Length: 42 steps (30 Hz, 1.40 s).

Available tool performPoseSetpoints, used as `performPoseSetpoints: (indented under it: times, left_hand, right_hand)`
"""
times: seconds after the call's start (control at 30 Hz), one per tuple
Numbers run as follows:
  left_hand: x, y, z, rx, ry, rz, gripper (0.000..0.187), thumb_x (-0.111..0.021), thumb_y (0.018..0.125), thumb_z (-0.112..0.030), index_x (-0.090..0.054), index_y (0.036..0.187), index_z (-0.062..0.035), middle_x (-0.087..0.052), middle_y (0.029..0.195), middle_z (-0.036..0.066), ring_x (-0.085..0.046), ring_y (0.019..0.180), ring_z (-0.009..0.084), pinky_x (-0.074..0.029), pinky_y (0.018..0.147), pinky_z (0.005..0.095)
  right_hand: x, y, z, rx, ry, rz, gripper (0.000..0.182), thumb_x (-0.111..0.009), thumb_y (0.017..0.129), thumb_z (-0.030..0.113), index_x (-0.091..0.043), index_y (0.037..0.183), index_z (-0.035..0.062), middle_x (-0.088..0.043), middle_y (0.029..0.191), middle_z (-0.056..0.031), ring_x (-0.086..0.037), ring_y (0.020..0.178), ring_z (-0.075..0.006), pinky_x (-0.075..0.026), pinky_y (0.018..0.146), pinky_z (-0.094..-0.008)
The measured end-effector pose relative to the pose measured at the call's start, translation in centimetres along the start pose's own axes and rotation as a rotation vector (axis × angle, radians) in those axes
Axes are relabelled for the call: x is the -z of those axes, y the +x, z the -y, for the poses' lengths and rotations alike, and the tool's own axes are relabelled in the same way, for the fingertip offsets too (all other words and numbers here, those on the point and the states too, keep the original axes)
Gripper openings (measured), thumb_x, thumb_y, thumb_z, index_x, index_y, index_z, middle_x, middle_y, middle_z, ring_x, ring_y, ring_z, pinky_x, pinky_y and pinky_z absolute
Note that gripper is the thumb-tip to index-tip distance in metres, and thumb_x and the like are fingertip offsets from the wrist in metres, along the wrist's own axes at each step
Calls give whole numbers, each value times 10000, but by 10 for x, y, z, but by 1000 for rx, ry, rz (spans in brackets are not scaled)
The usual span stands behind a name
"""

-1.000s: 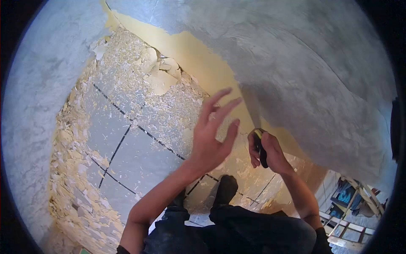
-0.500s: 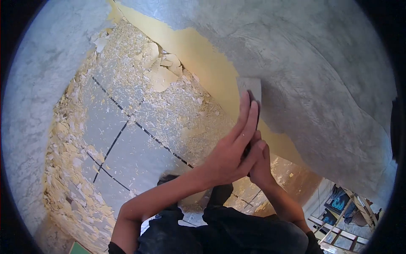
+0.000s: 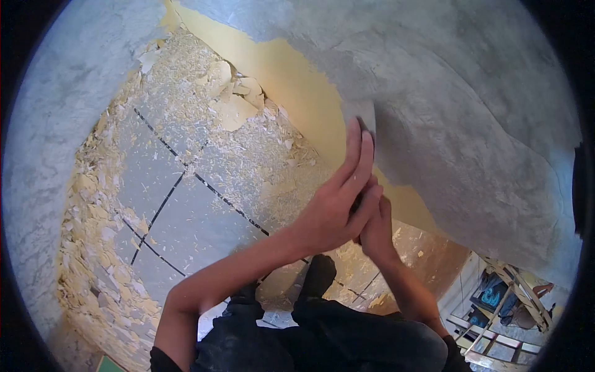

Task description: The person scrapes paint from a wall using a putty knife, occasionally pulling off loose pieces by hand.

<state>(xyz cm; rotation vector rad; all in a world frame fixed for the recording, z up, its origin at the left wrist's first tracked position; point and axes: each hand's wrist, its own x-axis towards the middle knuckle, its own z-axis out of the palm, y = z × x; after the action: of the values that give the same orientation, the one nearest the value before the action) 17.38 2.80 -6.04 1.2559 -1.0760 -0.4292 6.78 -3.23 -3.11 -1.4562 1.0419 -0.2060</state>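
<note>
A scraper [image 3: 364,110] with a broad flat blade rests against the wall, at the border between yellow paint [image 3: 304,84] and bare grey wall [image 3: 446,130]. My left hand [image 3: 331,208] is closed around it, with two fingers stretched along the blade and pressing on it. Just below, my right hand [image 3: 376,226] is wrapped around the dark handle, which the fingers mostly hide. Left of the hands, yellow paint still covers a strip of wall down to the floor.
Flakes and larger peeled pieces of yellow paint [image 3: 232,111] lie over the grey tiled floor [image 3: 186,214], heaped along the left wall [image 3: 49,142]. My shoe [image 3: 319,273] stands on the floor below my hands. A wooden ladder-like frame [image 3: 511,285] is at the lower right.
Both hands and the scraper have shifted slightly up and left in view, still against the wall. The whole view has tilted a little, showing more of my shoes and the wooden frame.
</note>
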Motion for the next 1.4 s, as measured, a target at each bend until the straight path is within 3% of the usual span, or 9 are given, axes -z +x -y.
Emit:
performPoseSetpoints:
  times: [0.17, 0.27, 0.4, 0.47, 0.7, 0.8, 1.2, 1.27, 1.4]
  left_hand:
    - [2, 1, 3, -21, 51, -8, 631, -590, 905, -74, -296, 1443, 78, -240, 1505, 320, -449, 1307, 376, -450, 982, 349]
    - [5, 6, -1, 60, 9, -211, 488, -665, 855, -66, -525, 1307, 54, -465, 1388, 265, -549, 1217, 314, -492, 931, 330]
    - [2, 2, -1, 16, 27, -157, 452, -701, 831, -60, -575, 1250, 57, -504, 1355, 250, -576, 1187, 299, -506, 912, 316]
    - [1, 9, -1, 105, 33, -252, 405, -718, 819, -52, -619, 1199, 46, -549, 1314, 230, -621, 1130, 265, -521, 886, 307]
    - [-8, 2, 3, 34, 32, -259, 376, -702, 832, -44, -625, 1191, 34, -547, 1317, 227, -655, 1072, 235, -534, 843, 288]
    - [-8, 7, 1, 109, -26, -326, 370, -697, 839, -52, -624, 1191, 35, -552, 1313, 227, -667, 1052, 249, -542, 816, 289]
    - [-12, 1, 3, 9, 23, -259, 366, -700, 842, -72, -629, 1186, 30, -569, 1304, 201, -689, 997, 246, -553, 778, 284]
    - [-6, 11, 2, 89, 74, -227, 396, -674, 852, -74, -595, 1231, 7, -542, 1325, 214, -642, 1063, 339, -556, 815, 347]
    - [-3, 8, 2, 99, 35, -294, 389, -670, 853, -69, -597, 1229, 3, -539, 1326, 217, -611, 1116, 343, -546, 846, 346]
  right_hand:
    - [3, 1, -5, -10, -12, -39, 438, -306, 1056, 367, -536, 917, 22, -471, 580, 23, -415, 448, -53, -328, 400, -222]
    - [1, 4, -15, -15, 26, 1, 438, -310, 1054, 387, -523, 898, 37, -450, 569, 28, -378, 433, -38, -295, 392, -216]
    - [-5, -9, -10, 57, 84, -40, 416, -314, 1056, 371, -517, 917, 36, -436, 559, 34, -370, 427, -29, -284, 381, -211]
    - [0, 2, -11, 53, 43, -3, 417, -312, 1057, 371, -519, 923, 35, -438, 561, 38, -368, 427, -24, -284, 379, -211]
    - [-3, -5, -13, 6, 38, -63, 440, -321, 1051, 403, -534, 931, 37, -419, 538, 59, -366, 431, -20, -280, 387, -200]
    - [-5, 2, -9, 25, 4, -20, 452, -308, 1052, 407, -527, 902, 42, -422, 540, 58, -367, 433, -17, -281, 389, -198]
    - [0, -16, -6, -20, 2, -62, 521, -280, 1043, 463, -479, 776, 62, -413, 519, 34, -364, 389, -41, -284, 351, -227]
    - [3, 2, 2, -23, 3, -23, 515, -284, 1043, 460, -487, 792, 58, -412, 521, 34, -364, 389, -42, -283, 350, -227]
    - [-9, -7, 6, -30, -11, -28, 506, -288, 1043, 457, -488, 813, 54, -411, 517, 28, -370, 381, -50, -278, 344, -226]
